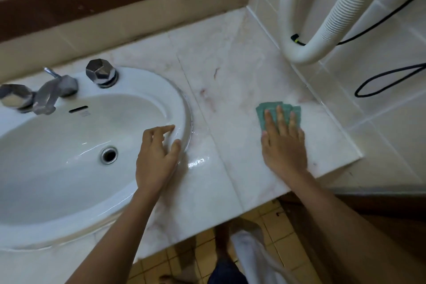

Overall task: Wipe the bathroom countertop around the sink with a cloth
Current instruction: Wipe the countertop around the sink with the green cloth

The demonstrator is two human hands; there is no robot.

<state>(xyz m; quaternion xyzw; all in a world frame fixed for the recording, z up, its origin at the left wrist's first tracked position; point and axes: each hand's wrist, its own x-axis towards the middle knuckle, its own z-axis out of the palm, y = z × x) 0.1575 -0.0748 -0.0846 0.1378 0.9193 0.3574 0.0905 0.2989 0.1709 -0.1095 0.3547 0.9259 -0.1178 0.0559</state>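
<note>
The cloth (272,112) was pressed flat on the counter (230,69) by the right hand (284,145), fingers spread. The left hand (154,157) was rested, fingers loosely curved, on the sink (182,108) rim. The far reddish marks (207,99) were judged unwiped.

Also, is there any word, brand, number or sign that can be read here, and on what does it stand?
Faint mark on the sink, just below its overflow slot: too blurred to read.
No other text is visible.

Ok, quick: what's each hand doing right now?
Left hand: open, resting on the sink rim, holding nothing.
Right hand: open, fingers flat, pressing the green cloth onto the countertop.
</note>
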